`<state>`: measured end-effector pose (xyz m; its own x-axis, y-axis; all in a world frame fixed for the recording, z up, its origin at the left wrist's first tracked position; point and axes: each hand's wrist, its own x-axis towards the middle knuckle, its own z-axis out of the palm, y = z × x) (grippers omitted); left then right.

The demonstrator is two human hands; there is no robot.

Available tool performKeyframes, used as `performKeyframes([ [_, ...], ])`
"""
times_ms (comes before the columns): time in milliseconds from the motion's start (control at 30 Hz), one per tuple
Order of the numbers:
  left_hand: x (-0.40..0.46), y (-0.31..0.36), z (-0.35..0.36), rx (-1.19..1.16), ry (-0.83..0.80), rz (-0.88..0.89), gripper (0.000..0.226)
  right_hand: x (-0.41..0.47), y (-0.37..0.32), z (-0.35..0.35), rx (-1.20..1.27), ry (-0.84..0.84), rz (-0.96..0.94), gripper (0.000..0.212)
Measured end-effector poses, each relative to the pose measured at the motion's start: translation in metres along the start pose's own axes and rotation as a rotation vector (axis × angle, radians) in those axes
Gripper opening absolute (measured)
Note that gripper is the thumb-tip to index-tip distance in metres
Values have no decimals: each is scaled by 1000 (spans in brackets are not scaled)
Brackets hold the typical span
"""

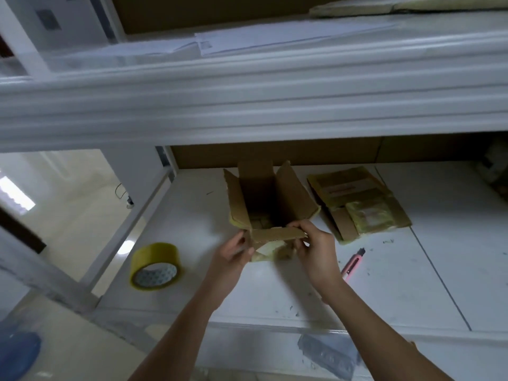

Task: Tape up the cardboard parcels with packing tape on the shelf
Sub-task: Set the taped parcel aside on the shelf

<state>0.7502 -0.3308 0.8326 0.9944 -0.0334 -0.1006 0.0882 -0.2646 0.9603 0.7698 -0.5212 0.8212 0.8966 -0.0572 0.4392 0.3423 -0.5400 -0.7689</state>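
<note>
A small open cardboard box (pixel 264 196) stands on the white shelf (pixel 192 215), its flaps spread up and outward. My left hand (pixel 233 253) holds the box's near left corner. My right hand (pixel 316 243) pinches the right end of the near flap (pixel 277 233), which is folded toward me. Old yellowish tape clings to the box's front. A roll of yellow packing tape (pixel 155 266) lies on the shelf to the left of my hands. A flattened cardboard parcel (pixel 357 199) with yellow tape lies to the right of the box.
A pink utility knife (pixel 353 264) lies on the shelf just right of my right wrist. An upper shelf (pixel 247 100) overhangs close above, with papers on it. The shelf's left post (pixel 137 215) and the floor are to the left.
</note>
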Motion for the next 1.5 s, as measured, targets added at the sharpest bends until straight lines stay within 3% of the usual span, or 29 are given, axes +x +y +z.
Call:
performKeyframes([
  [100,-4,0,-6,196,8,77,62,-9,-12,-8,41,56,44,46],
  [167,-3,2,-3,223,-1,132,71,-11,-20,-22,44,79,41,51],
  [400,13,19,49,241,-141,250,73,-41,-20,-91,-55,237,58,56],
  [600,2,49,133,108,-396,269,60,-73,-9,-175,-98,391,149,60],
  [733,-10,65,184,-16,-487,234,99,-93,10,-219,-111,462,206,56],
  [800,-12,74,212,-6,-507,233,108,-103,26,-242,-101,486,215,52],
  [1000,-29,108,317,-132,-579,311,103,-116,89,-333,-43,480,215,49],
  [1267,-53,137,462,-196,-518,238,81,-123,169,-455,30,335,265,50],
  [1433,-57,143,510,-244,-426,177,66,-109,209,-491,-60,297,234,55],
  [1500,-54,144,521,-238,-422,171,70,-102,219,-495,-59,300,214,56],
])
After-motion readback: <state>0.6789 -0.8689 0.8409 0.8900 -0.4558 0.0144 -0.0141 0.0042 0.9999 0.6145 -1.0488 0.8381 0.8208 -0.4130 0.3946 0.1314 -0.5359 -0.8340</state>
